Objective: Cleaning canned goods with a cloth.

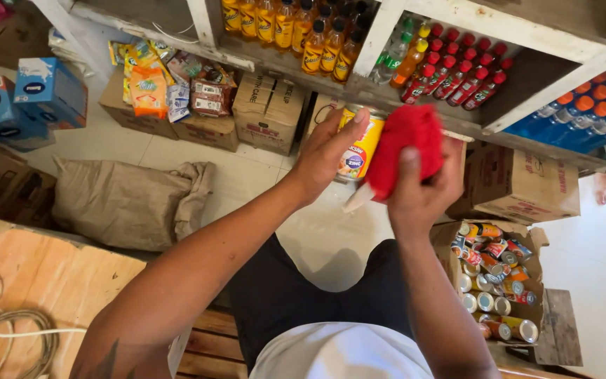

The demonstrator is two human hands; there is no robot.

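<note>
Your left hand (327,154) holds a tin can (360,147) up in front of you, fingers wrapped round its left side and thumb laid across the top, so the grip is closed on the can. The can has a yellow label and sits in the air above the tiled floor (247,175), just below the front edge of the shelf (415,105).

Your right hand (422,189) presses a red cloth (406,151) against the right side of the can; the fingers are bunched round the cloth, thumb pointing up along it, so that grip is pinching the cloth. Cloth and can are touching.

Below your right forearm, an open cardboard box (450,242) stands on the floor, full of similar cans (492,281) lying on their sides. On the shelf above stand rows of orange drink bottles (317,35), red-capped bottles (457,70) and blue bottles with orange caps (583,112).

Along the foot of the shelf sit closed cartons (268,112) and a box of snack packets (163,84). A sack (128,203) lies on the floor to the left, with blue boxes (29,98) beyond it. A coiled cable (8,337) rests on the wooden bench (57,274) at lower left.
</note>
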